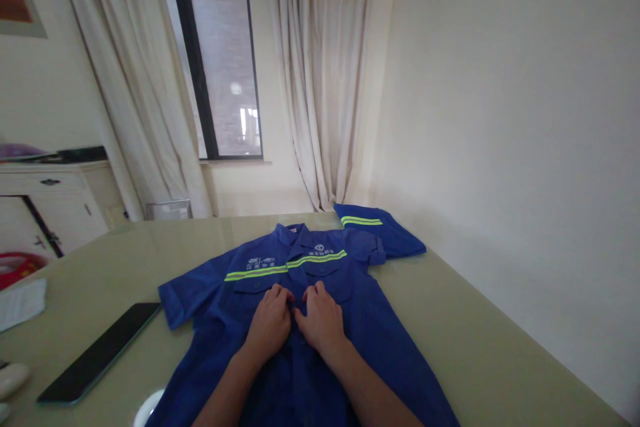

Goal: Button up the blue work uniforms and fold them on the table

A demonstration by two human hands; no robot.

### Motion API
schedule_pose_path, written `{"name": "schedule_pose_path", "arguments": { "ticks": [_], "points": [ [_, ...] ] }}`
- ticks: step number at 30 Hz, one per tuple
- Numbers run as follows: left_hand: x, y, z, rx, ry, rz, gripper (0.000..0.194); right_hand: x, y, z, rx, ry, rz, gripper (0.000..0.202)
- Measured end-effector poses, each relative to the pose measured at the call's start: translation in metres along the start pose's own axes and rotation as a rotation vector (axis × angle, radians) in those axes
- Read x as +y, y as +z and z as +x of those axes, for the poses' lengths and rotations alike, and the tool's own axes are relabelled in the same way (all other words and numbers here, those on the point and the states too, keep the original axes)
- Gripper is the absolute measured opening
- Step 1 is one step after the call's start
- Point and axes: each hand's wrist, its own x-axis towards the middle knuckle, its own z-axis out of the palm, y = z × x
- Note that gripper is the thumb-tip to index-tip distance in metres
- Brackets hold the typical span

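Observation:
A blue short-sleeved work shirt (215,327) lies front up on the table, its collar pointing away from me. Yellow-green reflective stripes and pale printed emblems cross its chest. My left hand (271,320) is on the shirt just left of the front placket, fingers bent and pinching the fabric below the chest stripe. Close beside it, my right hand (323,321) grips the placket's right side with curled fingers. A small gap separates the two hands. Whatever lies under the fingertips, such as a button, is hidden.
Behind the shirt's right sleeve lies a folded blue garment (380,237) with a reflective stripe. A dark tablet-like slab (100,355) and a white round object (149,408) are at the left on the greenish table (465,327). A wall borders the table's right edge.

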Motion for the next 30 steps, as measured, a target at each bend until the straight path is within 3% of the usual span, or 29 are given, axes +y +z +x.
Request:
{"name": "schedule_pose_path", "arguments": {
  "ticks": [9,17,25,30],
  "points": [
    [0.006,-0.001,-0.003,0.048,0.061,-0.016,0.019,0.006,0.000,0.002,0.034,0.002,-0.025,0.013],
    [0.014,-0.002,-0.007,0.107,0.092,-0.124,0.018,0.007,0.006,0.006,0.295,-0.264,0.206,0.013],
    [0.011,0.000,-0.002,0.105,0.056,-0.177,0.020,0.015,0.019,0.016,0.144,-0.182,0.568,0.014],
    [0.010,0.002,-0.002,0.116,0.033,-0.141,0.019,0.018,0.024,0.021,0.125,-0.146,0.560,0.010]
  ]
}}
